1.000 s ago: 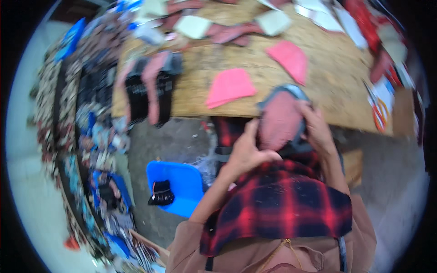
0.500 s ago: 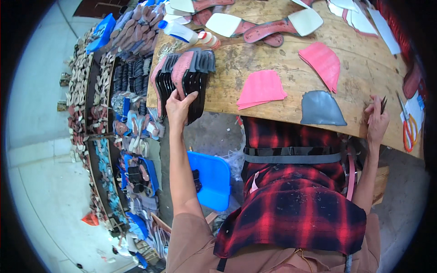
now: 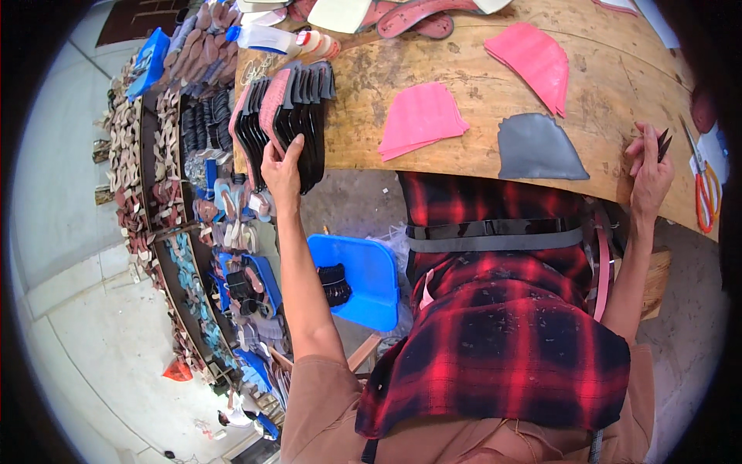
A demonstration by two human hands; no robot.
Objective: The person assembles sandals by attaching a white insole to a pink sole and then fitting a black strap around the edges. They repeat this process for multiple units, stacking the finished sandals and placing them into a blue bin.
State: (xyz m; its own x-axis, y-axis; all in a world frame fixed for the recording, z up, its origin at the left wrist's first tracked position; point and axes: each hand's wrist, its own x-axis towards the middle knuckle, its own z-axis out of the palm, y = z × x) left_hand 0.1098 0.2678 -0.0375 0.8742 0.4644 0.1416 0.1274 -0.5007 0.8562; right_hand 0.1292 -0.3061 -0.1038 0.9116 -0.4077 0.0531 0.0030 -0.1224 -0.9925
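Note:
At the table's left front edge stands a row of curved shoe insoles (image 3: pixel 309 116), glossy black on the sides with grey ends. A pink-topped insole (image 3: pixel 273 107) is in the row, and my left hand (image 3: pixel 281 172) has its thumb and fingers closed on its lower end. My right hand (image 3: pixel 649 174) rests at the right front edge, fingers curled around a small dark pointed tool (image 3: pixel 663 145) with two tips. Between the hands lie two stacks of pink cut pieces, a nearer pink stack (image 3: pixel 423 120) and a farther pink stack (image 3: pixel 532 66), and a dark grey piece (image 3: pixel 541 148).
Orange-handled scissors (image 3: pixel 705 197) lie at the table's right end. A white bottle with a blue cap (image 3: pixel 263 39) and a small red-and-white bottle (image 3: pixel 317 44) stand behind the insoles. Below is a blue plastic chair (image 3: pixel 363 290); shelves of shoe parts (image 3: pixel 166 201) line the left.
The whole view has shifted, with the table sitting higher and farther left in the picture. My left hand stays at the row of insoles, and my right hand still holds the dark tool.

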